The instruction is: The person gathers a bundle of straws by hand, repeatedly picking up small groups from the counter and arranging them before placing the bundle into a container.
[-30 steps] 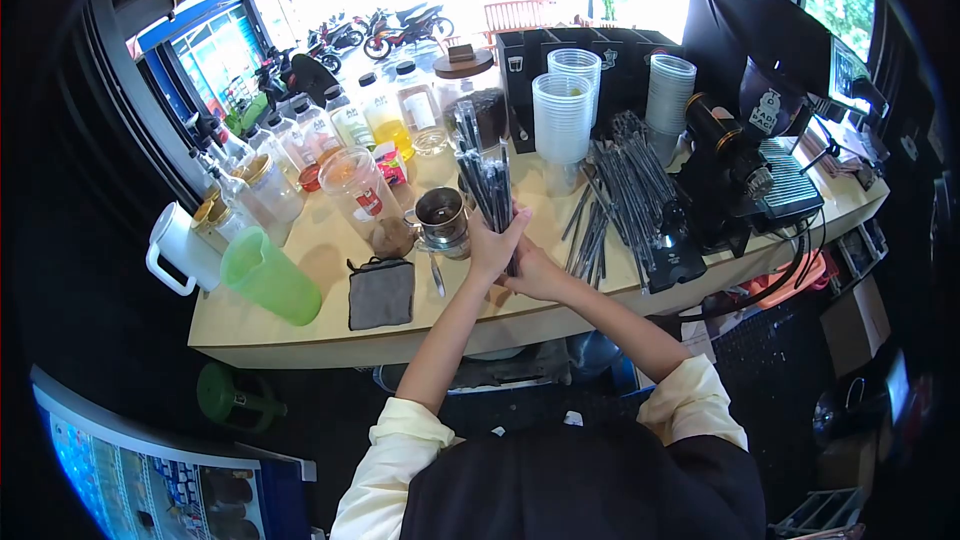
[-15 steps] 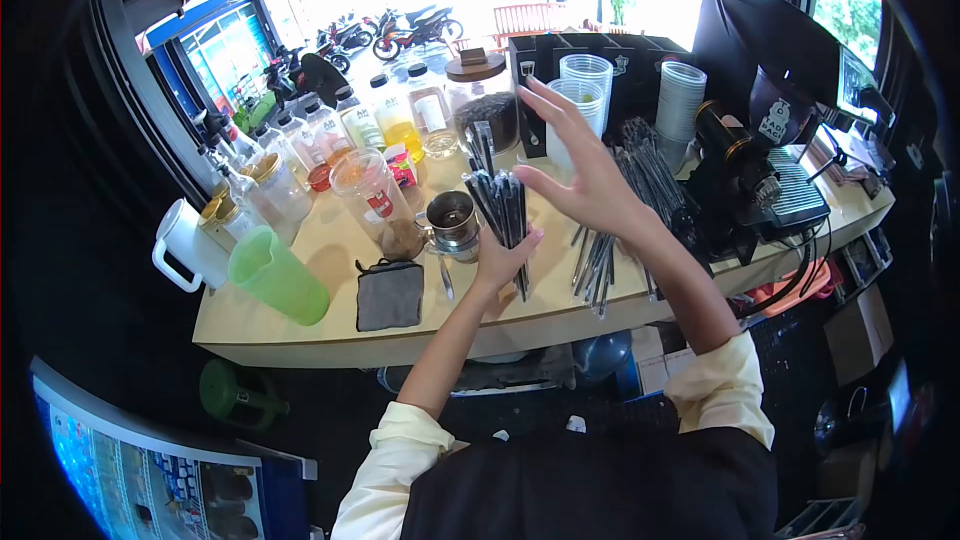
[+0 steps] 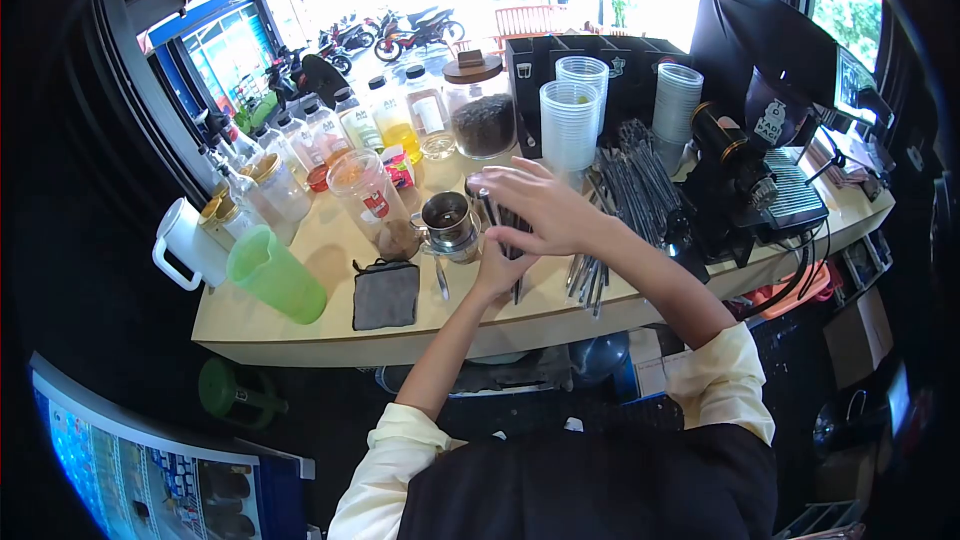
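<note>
My left hand (image 3: 499, 270) is wrapped round an upright bundle of black wrapped straws (image 3: 518, 287) above the wooden counter. My right hand (image 3: 545, 208) lies over the top of that bundle, palm down with its fingers stretched out to the left, and hides the straw tops. Left of the bundle stands a metal cup (image 3: 449, 223), with a spoon (image 3: 441, 277) beside it. More wrapped straws (image 3: 640, 185) are spread on the counter to the right of my hands.
Behind my hands stand stacked plastic cups (image 3: 570, 130) and a jar of dark beans (image 3: 483, 120). To the left are a large clear cup (image 3: 368, 195), a grey cloth (image 3: 386, 296), a green pitcher (image 3: 277, 275) and bottles. A coffee machine (image 3: 745, 180) stands at the right.
My right hand has come down and left from above onto the tops of the straws. My left hand still holds the bundle in nearly the same place.
</note>
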Demonstrator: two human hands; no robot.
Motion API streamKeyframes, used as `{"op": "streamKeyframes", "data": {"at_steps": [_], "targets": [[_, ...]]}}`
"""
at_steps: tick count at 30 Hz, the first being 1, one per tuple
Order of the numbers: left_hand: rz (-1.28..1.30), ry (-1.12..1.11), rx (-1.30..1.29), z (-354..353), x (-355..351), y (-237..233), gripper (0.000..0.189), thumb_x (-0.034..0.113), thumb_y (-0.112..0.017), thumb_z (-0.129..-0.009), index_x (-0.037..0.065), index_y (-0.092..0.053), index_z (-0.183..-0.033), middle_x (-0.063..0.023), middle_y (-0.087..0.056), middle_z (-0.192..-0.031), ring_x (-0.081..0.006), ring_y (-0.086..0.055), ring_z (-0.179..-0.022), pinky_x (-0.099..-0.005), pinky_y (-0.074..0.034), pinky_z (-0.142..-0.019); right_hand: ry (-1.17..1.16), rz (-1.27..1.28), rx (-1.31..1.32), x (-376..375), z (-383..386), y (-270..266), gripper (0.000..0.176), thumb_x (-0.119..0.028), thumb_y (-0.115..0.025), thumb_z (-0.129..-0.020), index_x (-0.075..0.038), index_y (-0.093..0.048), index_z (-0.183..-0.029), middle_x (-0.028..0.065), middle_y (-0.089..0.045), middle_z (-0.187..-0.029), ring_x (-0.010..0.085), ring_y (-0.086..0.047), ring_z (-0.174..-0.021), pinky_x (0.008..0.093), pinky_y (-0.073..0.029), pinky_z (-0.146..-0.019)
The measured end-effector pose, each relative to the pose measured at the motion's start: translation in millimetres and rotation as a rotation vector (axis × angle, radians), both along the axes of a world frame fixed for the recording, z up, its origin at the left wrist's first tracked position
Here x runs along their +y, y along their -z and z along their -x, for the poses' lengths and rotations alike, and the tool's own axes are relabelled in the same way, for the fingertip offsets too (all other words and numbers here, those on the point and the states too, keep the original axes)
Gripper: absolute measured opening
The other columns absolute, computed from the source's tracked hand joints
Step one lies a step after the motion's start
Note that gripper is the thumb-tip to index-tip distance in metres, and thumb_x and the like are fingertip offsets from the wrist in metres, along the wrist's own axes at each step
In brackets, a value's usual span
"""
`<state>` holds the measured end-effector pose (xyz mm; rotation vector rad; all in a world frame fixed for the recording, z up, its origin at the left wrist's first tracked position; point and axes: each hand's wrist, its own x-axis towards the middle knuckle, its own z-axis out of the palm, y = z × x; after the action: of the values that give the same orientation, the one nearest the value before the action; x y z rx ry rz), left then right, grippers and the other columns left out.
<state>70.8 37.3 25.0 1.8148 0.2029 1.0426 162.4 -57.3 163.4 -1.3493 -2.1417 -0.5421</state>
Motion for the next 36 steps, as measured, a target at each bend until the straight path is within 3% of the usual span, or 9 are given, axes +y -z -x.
{"op": "streamKeyframes", "data": {"at_steps": [5,7,8,11,14,20,22,26,36], "targets": [[0.042,-0.089,0.020,1.6,-7.1,1.1,0.024,0.016,-0.071,-0.071,0.001,-0.056,-0.084,-0.0016,-0.059,-0.070,-0.0090,-0.055,-0.063,-0.0248,-0.045,-0.057,0.017,-0.058,0.104,-11.9,-8.2,-1.0,0.071,-0.040,-0.059,-0.078,-0.005,-0.030,-0.133,0.0131,-0.034,-0.135,0.0299,-0.038,-0.121,0.0457,-0.025,-0.102],[0.252,0.070,-0.039,-5.4,1.1,10.9,0.021,0.015,-0.069,-0.072,0.001,-0.056,-0.080,-0.0004,-0.057,-0.065,-0.0076,-0.053,-0.057,-0.0240,-0.043,-0.052,-0.009,-0.179,0.648,-15.9,-13.2,9.0,0.083,-0.037,-0.068,-0.072,-0.006,-0.025,-0.135,0.0157,-0.033,-0.135,0.0277,-0.038,-0.121,0.0457,-0.025,-0.101],[0.252,0.067,-0.043,-8.7,1.7,12.0,0.021,0.015,-0.069,-0.072,0.001,-0.056,-0.080,-0.0004,-0.057,-0.065,-0.0076,-0.053,-0.057,-0.0240,-0.043,-0.052,-0.014,-0.178,0.644,-12.3,-12.7,22.4,0.083,-0.037,-0.068,-0.072,-0.006,-0.025,-0.135,0.0157,-0.033,-0.135,0.0277,-0.038,-0.121,0.0457,-0.025,-0.101],[-0.075,-0.221,0.075,-8.0,-11.6,-9.5,0.023,0.013,-0.069,-0.068,0.001,-0.057,-0.083,-0.0046,-0.060,-0.069,-0.0094,-0.055,-0.062,-0.0251,-0.045,-0.056,0.039,0.169,1.202,-0.5,-8.4,63.1,0.100,-0.034,-0.080,-0.061,-0.001,-0.020,-0.133,0.0218,-0.036,-0.127,0.0227,-0.042,-0.115,0.0372,-0.034,-0.096],[-0.121,-0.137,-0.083,-18.5,-25.1,-20.5,0.028,0.012,-0.069,-0.067,0.000,-0.057,-0.089,-0.0072,-0.061,-0.074,-0.0118,-0.059,-0.069,-0.0260,-0.047,-0.063,-0.101,0.242,1.399,5.1,5.6,58.7,0.056,-0.020,-0.075,-0.068,0.001,-0.045,-0.110,0.0110,-0.060,-0.091,0.0167,-0.059,-0.086,0.0286,-0.047,-0.077],[0.034,0.094,0.248,-4.5,-17.4,-27.2,0.047,0.023,-0.075,-0.066,-0.002,-0.054,-0.101,-0.0080,-0.060,-0.090,-0.0130,-0.058,-0.080,-0.0267,-0.046,-0.072,-0.339,0.395,1.642,1.7,-17.5,49.0,0.028,-0.007,-0.062,-0.077,-0.001,-0.050,-0.102,0.0085,-0.060,-0.077,0.0161,-0.060,-0.071,0.0270,-0.049,-0.065],[0.265,0.483,0.285,0.6,-14.2,-36.6,0.040,0.021,-0.072,-0.071,0.002,-0.053,-0.100,-0.0067,-0.058,-0.095,-0.0134,-0.058,-0.086,-0.0271,-0.047,-0.074,-0.370,0.428,1.673,0.0,-21.5,45.4,0.028,-0.006,-0.061,-0.077,-0.001,-0.049,-0.102,0.0082,-0.059,-0.076,0.0172,-0.060,-0.072,0.0283,-0.049,-0.067],[0.447,0.752,0.247,7.0,-22.5,-41.5,0.037,0.020,-0.060,-0.083,0.000,-0.045,-0.110,-0.0107,-0.059,-0.095,-0.0194,-0.060,-0.087,-0.0333,-0.051,-0.076,-0.584,0.492,1.717,-1.2,-29.1,39.2,0.031,-0.006,-0.060,-0.078,0.000,-0.046,-0.105,0.0113,-0.059,-0.083,0.0203,-0.060,-0.082,0.0324,-0.048,-0.076],[0.432,0.624,0.195,3.0,-19.0,-27.7,0.033,0.017,-0.052,-0.088,-0.001,-0.042,-0.113,-0.0147,-0.060,-0.096,-0.0231,-0.063,-0.084,-0.0335,-0.053,-0.073,-0.379,0.533,1.483,-12.8,-22.3,45.6,0.043,-0.016,-0.063,-0.080,0.003,-0.047,-0.114,0.0142,-0.059,-0.106,0.0213,-0.060,-0.091,0.0338,-0.051,-0.077]]}}
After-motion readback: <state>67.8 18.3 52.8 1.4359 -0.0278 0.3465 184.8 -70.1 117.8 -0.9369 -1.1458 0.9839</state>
